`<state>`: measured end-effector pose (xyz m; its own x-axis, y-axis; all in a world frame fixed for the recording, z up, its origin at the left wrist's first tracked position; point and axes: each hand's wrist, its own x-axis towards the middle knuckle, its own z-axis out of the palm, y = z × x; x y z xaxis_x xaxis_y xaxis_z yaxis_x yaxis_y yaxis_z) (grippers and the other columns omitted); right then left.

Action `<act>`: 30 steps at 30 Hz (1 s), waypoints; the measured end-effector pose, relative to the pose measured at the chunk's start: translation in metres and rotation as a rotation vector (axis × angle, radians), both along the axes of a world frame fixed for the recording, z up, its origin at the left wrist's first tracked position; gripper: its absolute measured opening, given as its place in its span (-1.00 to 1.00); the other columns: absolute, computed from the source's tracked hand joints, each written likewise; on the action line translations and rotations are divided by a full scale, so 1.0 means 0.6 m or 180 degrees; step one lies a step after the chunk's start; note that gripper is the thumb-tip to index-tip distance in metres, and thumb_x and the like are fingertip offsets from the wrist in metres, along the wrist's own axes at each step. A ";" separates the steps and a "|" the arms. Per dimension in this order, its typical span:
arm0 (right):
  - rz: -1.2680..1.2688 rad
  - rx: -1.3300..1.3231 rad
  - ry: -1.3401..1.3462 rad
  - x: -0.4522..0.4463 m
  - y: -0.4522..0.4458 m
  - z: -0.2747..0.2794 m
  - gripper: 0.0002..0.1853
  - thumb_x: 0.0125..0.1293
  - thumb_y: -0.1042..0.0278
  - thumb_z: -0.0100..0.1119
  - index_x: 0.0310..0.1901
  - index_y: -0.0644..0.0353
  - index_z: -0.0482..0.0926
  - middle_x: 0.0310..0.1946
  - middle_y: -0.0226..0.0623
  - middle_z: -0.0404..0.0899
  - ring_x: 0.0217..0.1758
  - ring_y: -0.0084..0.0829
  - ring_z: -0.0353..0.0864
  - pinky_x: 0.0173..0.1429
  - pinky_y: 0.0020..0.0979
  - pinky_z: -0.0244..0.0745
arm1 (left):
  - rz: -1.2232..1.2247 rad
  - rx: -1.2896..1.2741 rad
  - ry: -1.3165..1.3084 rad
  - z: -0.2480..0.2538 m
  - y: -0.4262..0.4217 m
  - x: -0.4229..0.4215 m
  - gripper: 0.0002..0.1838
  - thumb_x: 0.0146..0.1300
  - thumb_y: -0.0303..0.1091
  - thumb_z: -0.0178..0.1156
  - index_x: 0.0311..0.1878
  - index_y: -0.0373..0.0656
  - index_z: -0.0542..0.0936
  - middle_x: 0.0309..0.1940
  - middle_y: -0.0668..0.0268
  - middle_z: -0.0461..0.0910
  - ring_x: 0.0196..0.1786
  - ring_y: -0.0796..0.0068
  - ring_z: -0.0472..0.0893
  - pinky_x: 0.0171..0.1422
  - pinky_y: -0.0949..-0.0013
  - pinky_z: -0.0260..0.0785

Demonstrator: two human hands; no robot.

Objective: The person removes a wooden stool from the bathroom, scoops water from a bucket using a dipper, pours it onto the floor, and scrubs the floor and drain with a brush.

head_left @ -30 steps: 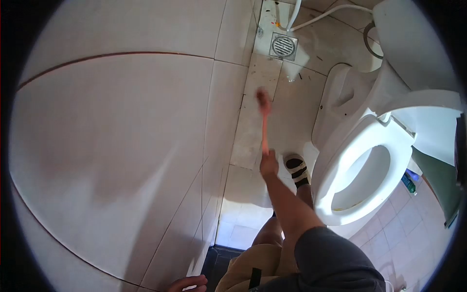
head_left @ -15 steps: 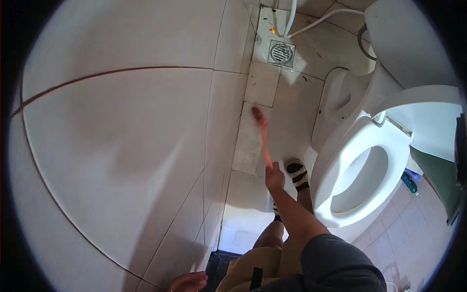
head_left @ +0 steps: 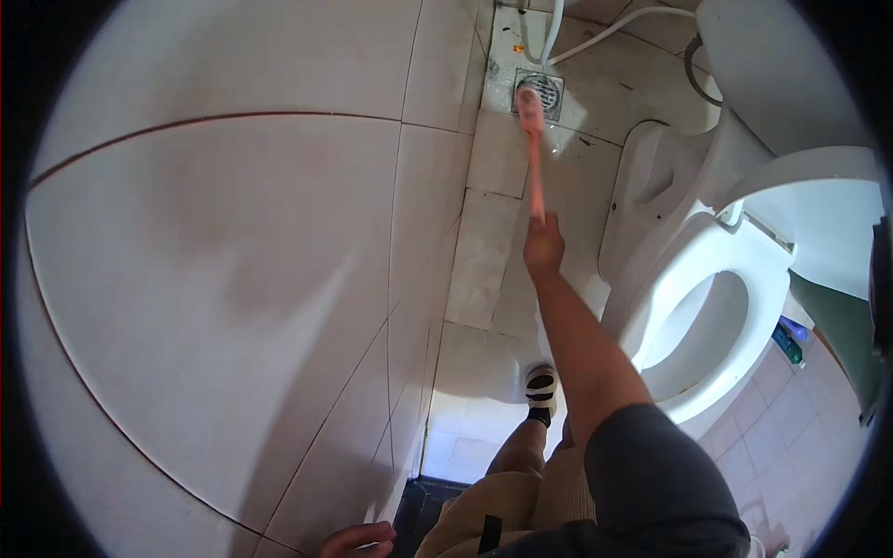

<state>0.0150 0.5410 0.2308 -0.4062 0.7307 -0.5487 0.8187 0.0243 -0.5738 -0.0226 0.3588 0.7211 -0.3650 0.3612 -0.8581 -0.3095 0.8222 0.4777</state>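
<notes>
My right hand point(head_left: 544, 246) is wrapped round the handle of a pink long-handled scrubbing brush point(head_left: 535, 158). The brush points away from me, and its head lies over the near left part of a square metal floor drain point(head_left: 549, 88). Whether the bristles touch the grate I cannot tell. At the bottom edge, beside the tiled wall point(head_left: 251, 214), my left hand point(head_left: 358, 541) shows only in part, its fingers loosely extended and holding nothing.
A white toilet point(head_left: 628, 316) with its lid raised stands on the right. White hoses point(head_left: 555, 33) run to the floor near the drain. A green bottle point(head_left: 787, 344) lies on the floor beyond the toilet. My shoe point(head_left: 540, 386) is on the tiles.
My right hand has reached forward, carrying the brush head from the floor tiles by the wall up to the drain. My left hand has hardly moved.
</notes>
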 end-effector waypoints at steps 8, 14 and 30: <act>-0.3336 -0.2014 0.0664 0.070 -0.036 -0.080 -0.80 0.26 0.13 -0.26 -0.36 0.05 0.22 -0.72 -0.45 0.15 -0.76 -0.53 0.12 -0.72 -0.43 0.05 | -0.0148 -0.0072 -0.0028 -0.007 0.001 -0.003 -0.43 0.10 -0.05 0.14 0.15 -0.09 0.32 0.11 0.08 0.28 0.14 0.13 0.32 0.21 0.11 0.13; -0.2352 -0.2352 0.0801 -0.052 0.013 -0.020 -0.80 0.24 0.13 -0.24 -0.35 0.07 0.20 -0.69 -0.41 0.19 -0.74 -0.54 0.14 -0.70 -0.47 0.08 | -0.0060 -0.0034 -0.0040 -0.006 -0.006 0.005 -0.43 0.11 -0.02 0.11 0.15 -0.09 0.33 0.11 0.09 0.28 0.14 0.15 0.32 0.21 0.12 0.12; -0.2055 -0.2447 0.0685 -0.079 0.003 -0.007 -0.83 0.24 0.16 -0.25 -0.33 0.07 0.18 -0.65 -0.38 0.23 -0.74 -0.51 0.15 -0.70 -0.41 0.12 | -0.0073 -0.0081 -0.0097 -0.002 -0.001 -0.002 -0.43 0.08 -0.08 0.16 0.15 -0.11 0.33 0.12 0.10 0.25 0.18 0.17 0.29 0.25 0.15 0.10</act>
